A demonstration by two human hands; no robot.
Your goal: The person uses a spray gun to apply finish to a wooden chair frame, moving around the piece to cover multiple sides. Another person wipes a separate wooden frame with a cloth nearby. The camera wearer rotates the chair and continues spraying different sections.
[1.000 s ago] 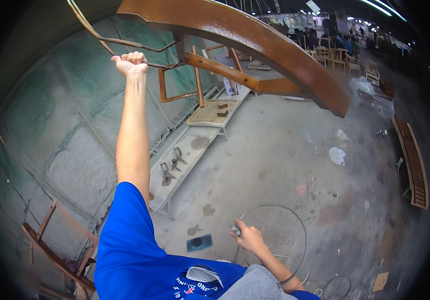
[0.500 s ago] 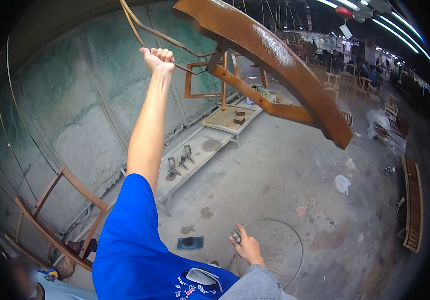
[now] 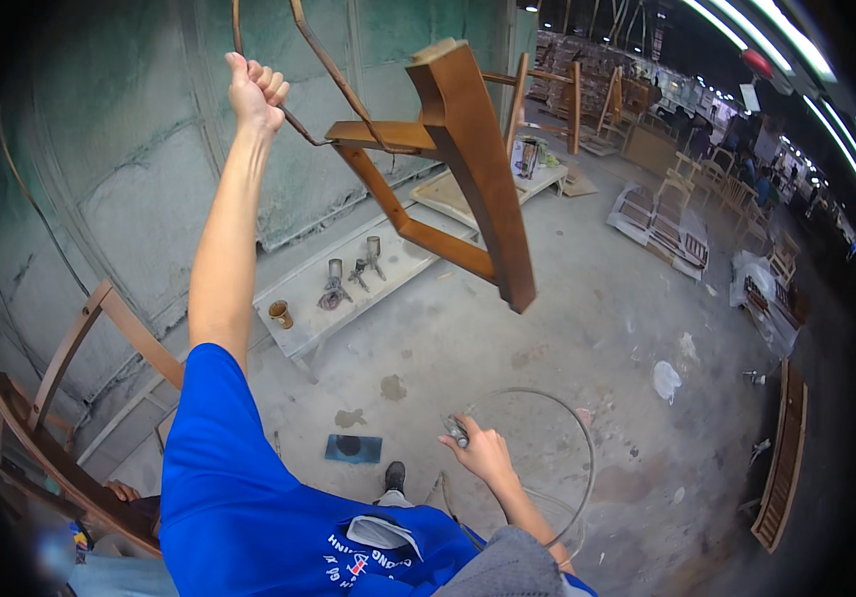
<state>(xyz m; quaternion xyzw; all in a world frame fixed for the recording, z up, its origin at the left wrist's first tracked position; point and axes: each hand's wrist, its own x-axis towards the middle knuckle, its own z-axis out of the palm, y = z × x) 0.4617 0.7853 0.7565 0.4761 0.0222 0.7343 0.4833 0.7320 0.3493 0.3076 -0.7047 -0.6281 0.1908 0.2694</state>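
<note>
My left hand [image 3: 257, 92] is raised and closed around a brown metal hanger rod [image 3: 306, 132]. A second rod [image 3: 326, 70] comes down beside it. From their bent lower ends hangs a glossy brown wooden furniture frame [image 3: 478, 164], tilted in the air, with a thick curved rail facing me. Low at waist height, my right hand [image 3: 485, 455] is wrapped around a small metal spray gun [image 3: 456, 430], partly hidden by the fingers. A grey hose [image 3: 588, 438] loops beside that hand and arm.
A low bench [image 3: 299, 336] along the stained wall bears several spray guns [image 3: 335, 279] and a brown cup [image 3: 280, 315]. A dark blue tile [image 3: 353, 449] lies on the floor. Another person's hand [image 3: 123, 491] is by a wooden frame [image 3: 60, 463] at left. A slatted panel [image 3: 779, 458] stands at right.
The hanging frame has turned, so its curved rail now points more steeply down and sits further left. My left hand, still on the rod, has shifted left and up. The right hand keeps the spray gun.
</note>
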